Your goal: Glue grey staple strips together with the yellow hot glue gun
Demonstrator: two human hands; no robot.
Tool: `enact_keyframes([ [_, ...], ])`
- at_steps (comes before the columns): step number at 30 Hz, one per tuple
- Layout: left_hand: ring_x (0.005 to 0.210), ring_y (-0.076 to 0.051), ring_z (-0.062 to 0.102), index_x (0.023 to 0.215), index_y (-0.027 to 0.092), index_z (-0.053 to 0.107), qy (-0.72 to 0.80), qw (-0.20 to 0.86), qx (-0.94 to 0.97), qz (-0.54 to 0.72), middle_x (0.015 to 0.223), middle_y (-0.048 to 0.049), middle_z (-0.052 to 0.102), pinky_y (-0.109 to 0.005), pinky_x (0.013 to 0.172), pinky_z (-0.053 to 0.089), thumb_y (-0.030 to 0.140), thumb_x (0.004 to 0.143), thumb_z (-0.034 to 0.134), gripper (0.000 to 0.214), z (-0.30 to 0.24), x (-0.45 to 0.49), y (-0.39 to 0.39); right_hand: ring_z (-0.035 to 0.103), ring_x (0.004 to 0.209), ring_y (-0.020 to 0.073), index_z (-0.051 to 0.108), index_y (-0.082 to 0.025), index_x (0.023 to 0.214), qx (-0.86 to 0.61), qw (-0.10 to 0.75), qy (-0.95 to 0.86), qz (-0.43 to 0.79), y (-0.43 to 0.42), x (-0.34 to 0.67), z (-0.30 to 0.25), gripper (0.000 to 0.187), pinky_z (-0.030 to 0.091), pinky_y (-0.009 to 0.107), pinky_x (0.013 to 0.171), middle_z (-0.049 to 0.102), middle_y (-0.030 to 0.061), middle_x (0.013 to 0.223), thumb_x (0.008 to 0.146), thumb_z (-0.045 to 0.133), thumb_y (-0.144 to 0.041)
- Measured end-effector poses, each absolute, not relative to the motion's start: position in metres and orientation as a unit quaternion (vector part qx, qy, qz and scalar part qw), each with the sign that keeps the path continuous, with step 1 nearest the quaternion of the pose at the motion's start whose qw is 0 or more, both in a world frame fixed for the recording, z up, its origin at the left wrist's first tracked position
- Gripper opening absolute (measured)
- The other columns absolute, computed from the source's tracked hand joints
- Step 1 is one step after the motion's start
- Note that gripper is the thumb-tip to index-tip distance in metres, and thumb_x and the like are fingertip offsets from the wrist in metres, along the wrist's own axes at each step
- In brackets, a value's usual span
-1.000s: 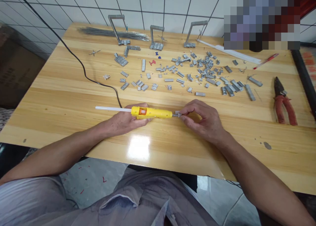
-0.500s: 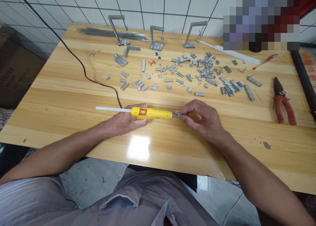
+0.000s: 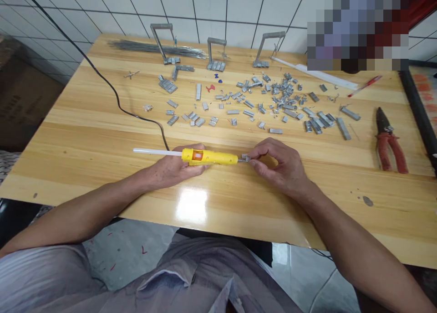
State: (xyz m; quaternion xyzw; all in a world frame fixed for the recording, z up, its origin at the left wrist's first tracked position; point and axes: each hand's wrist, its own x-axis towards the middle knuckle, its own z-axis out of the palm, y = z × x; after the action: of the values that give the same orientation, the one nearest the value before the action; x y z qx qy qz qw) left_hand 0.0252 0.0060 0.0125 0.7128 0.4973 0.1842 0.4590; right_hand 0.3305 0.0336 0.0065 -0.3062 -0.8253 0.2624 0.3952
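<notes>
My left hand is closed round a yellow hot glue gun, with a white glue stick poking out of its back end. The gun lies level, its metal nozzle pointing right. Between the thumb and forefinger of my right hand is a small grey metal piece, held right at the nozzle tip. Whether glue is coming out there is too small to tell. A black cord runs from near my left hand up to the upper left.
Many small grey metal pieces are scattered over the wooden table. Three bent metal frames stand near the tiled wall, beside a bundle of thin wires. Red-handled pliers and a red pen lie at the right.
Both hands, the glue gun and the metal piece stay where they were. Only the camera view has shifted very slightly.
</notes>
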Motion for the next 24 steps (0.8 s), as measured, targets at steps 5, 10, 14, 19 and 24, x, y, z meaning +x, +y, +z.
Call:
enact_keyframes([
  [5, 0.063, -0.011, 0.047, 0.087, 0.021, 0.055, 0.501, 0.465, 0.706, 0.184, 0.071, 0.0045, 0.050, -0.024, 0.057, 0.040, 0.040, 0.094, 0.065, 0.023, 0.0110, 0.0255, 0.0062, 0.067, 0.073, 0.0159, 0.071, -0.026, 0.092, -0.305, 0.401, -0.818, 0.278, 0.0336, 0.3293, 0.0065, 0.004, 0.055, 0.032, 0.070, 0.074, 0.0006, 0.082, 0.096, 0.072, -0.025],
  [10, 0.064, -0.011, 0.047, 0.091, 0.021, 0.057, 0.501, 0.473, 0.701, 0.184, 0.072, 0.0050, 0.050, -0.024, 0.059, 0.041, 0.041, 0.095, 0.065, 0.022, 0.0092, 0.0243, 0.0058, 0.068, 0.073, 0.0164, 0.071, -0.026, 0.090, -0.316, 0.400, -0.810, 0.291, 0.0333, 0.3285, 0.0078, 0.006, 0.055, 0.033, 0.069, 0.074, 0.0007, 0.082, 0.096, 0.072, -0.027],
  [14, 0.063, -0.011, 0.047, 0.088, 0.021, 0.055, 0.498, 0.471, 0.704, 0.187, 0.071, 0.0051, 0.049, -0.023, 0.058, 0.040, 0.039, 0.096, 0.065, 0.021, 0.0098, 0.0245, 0.0054, 0.068, 0.074, 0.0158, 0.071, -0.026, 0.092, -0.318, 0.399, -0.811, 0.287, 0.0332, 0.3297, 0.0075, 0.004, 0.055, 0.032, 0.070, 0.074, 0.0002, 0.083, 0.095, 0.073, -0.025],
  [19, 0.062, -0.011, 0.047, 0.085, 0.022, 0.054, 0.495, 0.457, 0.714, 0.191, 0.069, 0.0045, 0.050, -0.023, 0.056, 0.039, 0.038, 0.094, 0.065, 0.022, 0.0131, 0.0264, 0.0054, 0.067, 0.073, 0.0158, 0.071, -0.026, 0.092, -0.315, 0.398, -0.812, 0.287, 0.0334, 0.3304, 0.0067, 0.004, 0.055, 0.033, 0.069, 0.074, 0.0004, 0.083, 0.096, 0.072, -0.025],
  [24, 0.062, -0.011, 0.045, 0.086, 0.021, 0.054, 0.498, 0.462, 0.711, 0.181, 0.070, 0.0049, 0.049, -0.023, 0.057, 0.038, 0.038, 0.094, 0.066, 0.022, 0.0132, 0.0255, 0.0055, 0.067, 0.073, 0.0163, 0.071, -0.026, 0.091, -0.322, 0.393, -0.812, 0.287, 0.0336, 0.3302, 0.0066, 0.006, 0.056, 0.033, 0.070, 0.074, 0.0009, 0.083, 0.097, 0.072, -0.028],
])
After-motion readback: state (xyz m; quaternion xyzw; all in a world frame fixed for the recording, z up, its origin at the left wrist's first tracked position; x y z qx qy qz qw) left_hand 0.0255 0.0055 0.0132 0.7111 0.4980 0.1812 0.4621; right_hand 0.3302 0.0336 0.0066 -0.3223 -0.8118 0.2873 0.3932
